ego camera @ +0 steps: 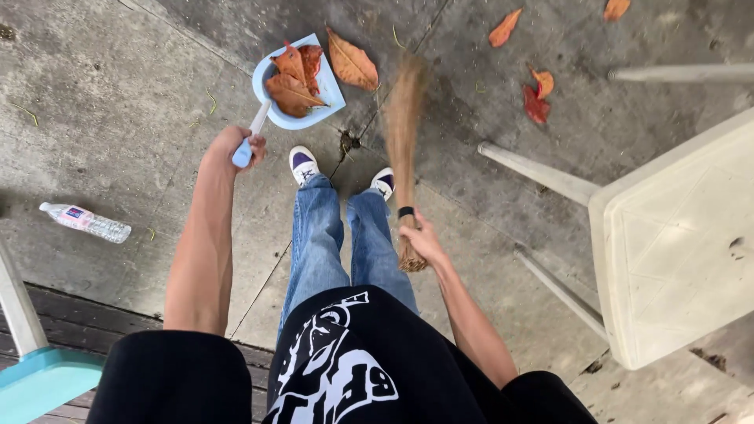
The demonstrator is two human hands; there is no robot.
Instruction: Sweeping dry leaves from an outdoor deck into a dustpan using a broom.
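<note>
Left hand (236,145): fingers wrapped around the pale handle of a light-blue plastic dustpan (276,118), its scoop lying just beyond on rough concrete, holding dry orange-brown leaves (292,78). Right hand (420,239): closed on the bound neck of a straw broom (404,118), bristles blurred, pointing far, right of the pan.

Shirt (345,377): black, short sleeves, large white graphic print on front, bottom centre of frame. Forearms bare below sleeves. Jeans (345,243): blue denim, faded, creased at ankles, centre of frame. Shoes (303,163): dark purple canvas uppers, white rubber toe caps, white laces, upper centre. Left hand (232,146) and right hand (422,239): no gloves, rings or watch visible.
</note>
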